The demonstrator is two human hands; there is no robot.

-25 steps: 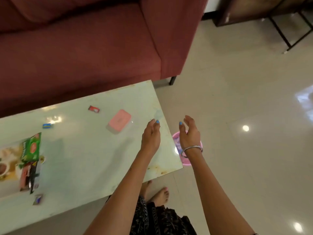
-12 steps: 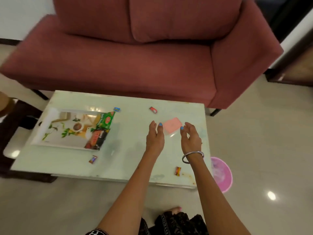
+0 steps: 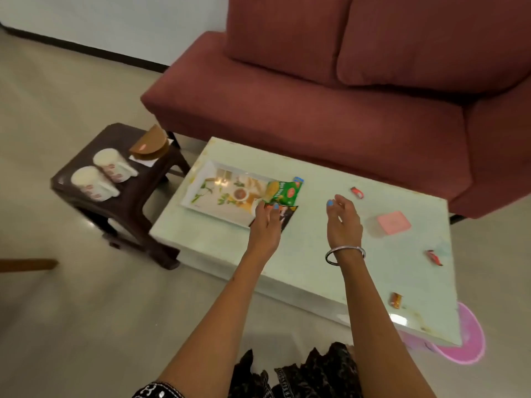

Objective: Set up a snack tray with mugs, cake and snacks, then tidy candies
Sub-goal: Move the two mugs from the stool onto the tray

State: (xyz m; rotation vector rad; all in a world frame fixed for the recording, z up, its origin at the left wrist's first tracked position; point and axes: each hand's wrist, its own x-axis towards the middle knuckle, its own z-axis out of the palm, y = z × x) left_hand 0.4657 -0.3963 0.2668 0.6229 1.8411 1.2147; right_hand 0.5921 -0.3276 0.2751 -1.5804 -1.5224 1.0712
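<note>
A white printed tray (image 3: 198, 193) lies on the left part of the pale table (image 3: 310, 254). A green snack packet (image 3: 284, 192) and a dark snack packet (image 3: 287, 215) rest across the tray's right end. My left hand (image 3: 265, 222) hovers open over the dark packet, holding nothing. Open and empty, my right hand (image 3: 343, 221) hangs above the table's middle. A pink box (image 3: 393, 222) sits to its right. Wrapped candies lie scattered: a red candy (image 3: 357, 192), another red candy (image 3: 434, 257), an orange candy (image 3: 396, 300) and a blue candy (image 3: 298, 179). Two white mugs (image 3: 99, 175) and a half cake (image 3: 150, 143) stand on a dark stool (image 3: 120, 202) left of the table.
A red sofa (image 3: 316, 96) runs behind the table. A pink bin (image 3: 465, 337) sits on the floor under the table's near right corner. Tiled floor spreads to the left and front.
The view has swung left, bringing the stool with mugs and cake into sight. Both hands moved left across the table, the left one now over the snack packets.
</note>
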